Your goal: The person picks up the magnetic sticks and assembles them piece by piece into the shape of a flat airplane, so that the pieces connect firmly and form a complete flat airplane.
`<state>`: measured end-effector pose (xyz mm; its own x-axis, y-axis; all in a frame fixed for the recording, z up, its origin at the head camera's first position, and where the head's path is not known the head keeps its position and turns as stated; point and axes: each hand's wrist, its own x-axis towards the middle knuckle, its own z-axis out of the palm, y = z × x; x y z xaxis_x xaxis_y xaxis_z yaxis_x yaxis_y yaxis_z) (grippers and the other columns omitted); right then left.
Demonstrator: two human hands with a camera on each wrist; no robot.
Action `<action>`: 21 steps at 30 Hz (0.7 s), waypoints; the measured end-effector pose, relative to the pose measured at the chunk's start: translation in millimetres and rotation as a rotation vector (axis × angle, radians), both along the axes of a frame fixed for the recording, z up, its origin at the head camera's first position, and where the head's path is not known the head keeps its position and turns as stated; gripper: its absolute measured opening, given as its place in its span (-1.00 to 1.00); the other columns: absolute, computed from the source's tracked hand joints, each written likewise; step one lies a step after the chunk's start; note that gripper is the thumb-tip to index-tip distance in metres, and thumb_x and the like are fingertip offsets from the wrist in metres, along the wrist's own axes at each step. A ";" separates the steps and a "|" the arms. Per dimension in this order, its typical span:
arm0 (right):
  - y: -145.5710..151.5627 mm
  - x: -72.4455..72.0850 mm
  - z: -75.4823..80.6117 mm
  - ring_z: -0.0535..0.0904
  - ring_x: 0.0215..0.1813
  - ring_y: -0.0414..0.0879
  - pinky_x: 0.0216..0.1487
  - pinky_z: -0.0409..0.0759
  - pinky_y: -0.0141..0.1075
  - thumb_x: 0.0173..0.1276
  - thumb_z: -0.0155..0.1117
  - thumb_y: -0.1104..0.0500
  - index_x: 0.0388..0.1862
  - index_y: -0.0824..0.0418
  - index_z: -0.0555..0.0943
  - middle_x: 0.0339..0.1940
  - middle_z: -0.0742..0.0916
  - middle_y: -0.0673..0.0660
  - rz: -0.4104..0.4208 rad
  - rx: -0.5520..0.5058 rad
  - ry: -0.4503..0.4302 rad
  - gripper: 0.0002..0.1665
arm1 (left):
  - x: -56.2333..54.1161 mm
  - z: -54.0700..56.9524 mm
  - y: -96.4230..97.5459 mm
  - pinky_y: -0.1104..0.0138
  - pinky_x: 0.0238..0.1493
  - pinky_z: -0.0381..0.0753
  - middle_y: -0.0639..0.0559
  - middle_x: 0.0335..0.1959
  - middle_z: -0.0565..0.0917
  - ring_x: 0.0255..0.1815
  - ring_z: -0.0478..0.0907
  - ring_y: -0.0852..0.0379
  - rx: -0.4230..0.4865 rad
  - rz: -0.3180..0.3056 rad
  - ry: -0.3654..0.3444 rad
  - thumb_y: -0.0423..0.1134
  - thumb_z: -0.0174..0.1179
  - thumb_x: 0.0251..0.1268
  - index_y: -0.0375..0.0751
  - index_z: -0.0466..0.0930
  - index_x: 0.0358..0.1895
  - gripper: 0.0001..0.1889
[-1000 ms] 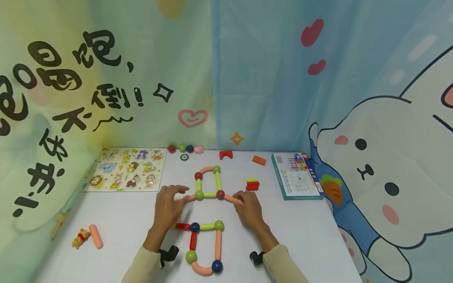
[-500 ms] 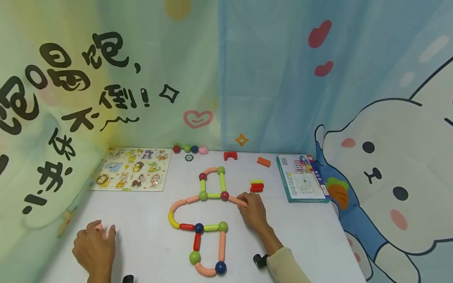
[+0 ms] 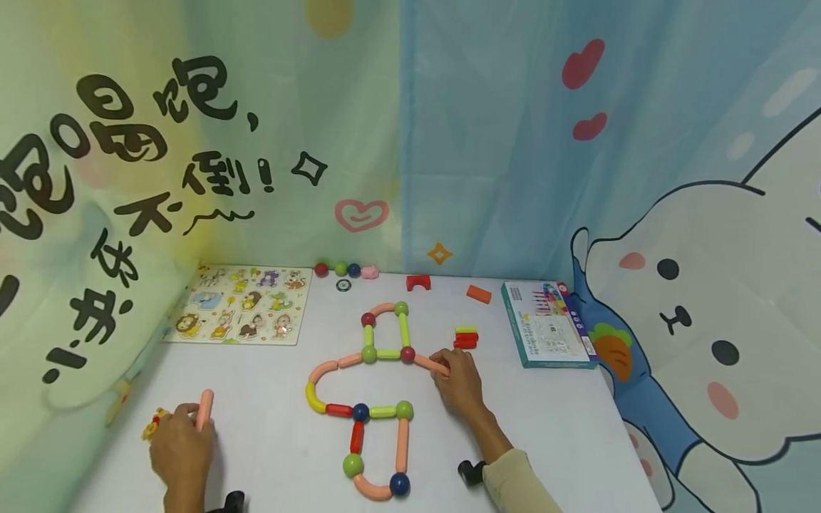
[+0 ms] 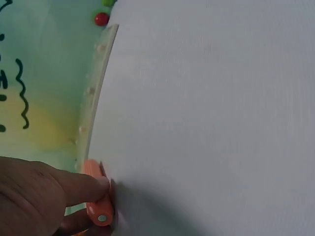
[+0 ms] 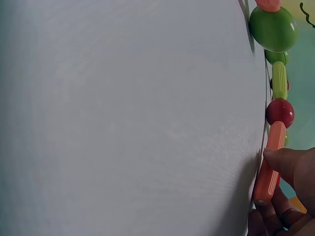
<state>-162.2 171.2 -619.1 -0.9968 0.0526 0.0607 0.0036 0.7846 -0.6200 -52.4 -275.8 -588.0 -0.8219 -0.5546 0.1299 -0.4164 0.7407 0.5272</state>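
At the left of the table, my left hand (image 3: 182,445) pinches a straight salmon magnetic rod (image 3: 204,407) between thumb and fingers. The left wrist view shows a metal tip on this rod's end (image 4: 102,218). Just behind that hand lies a small yellow-and-red bear figure (image 3: 151,425), partly hidden. My right hand (image 3: 460,385) pinches the outer end of another salmon rod (image 3: 431,365), whose other end meets a red ball (image 3: 407,354). That ball belongs to a flat figure of rods and balls: an upper loop, a curved salmon-and-yellow link (image 3: 313,395) and a lower loop.
Two red rods and a yellow-green one lie by a red rod (image 3: 465,343) right of the figure. Along the back are several balls (image 3: 341,269), a red arch block (image 3: 418,282) and an orange block (image 3: 478,293). An animal board (image 3: 246,303) and a box (image 3: 548,324) flank them.
My left hand has left the rods beside the upper loop, moved left and toward me, and picked up the loose salmon rod. My right hand keeps its grip. The head view has shifted slightly.
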 end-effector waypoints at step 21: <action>2.0 -2.1 -0.1 0.48 -0.12 -0.08 -0.08 0.45 -0.22 0.33 0.54 0.28 0.01 0.07 0.80 -0.19 0.72 0.05 0.008 -0.010 -0.010 -0.71 | -65.3 -9.7 196.3 0.23 -0.14 0.62 0.06 -0.22 0.72 -0.24 0.59 0.15 0.040 -0.676 0.146 -0.45 0.53 0.18 -0.01 0.81 -0.04 -0.68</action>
<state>-164.2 173.2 -619.3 -0.9977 0.0454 0.0500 0.0040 0.7786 -0.6275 -117.7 -79.6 -597.8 -0.9645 0.0662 0.2557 0.2069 0.7913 0.5753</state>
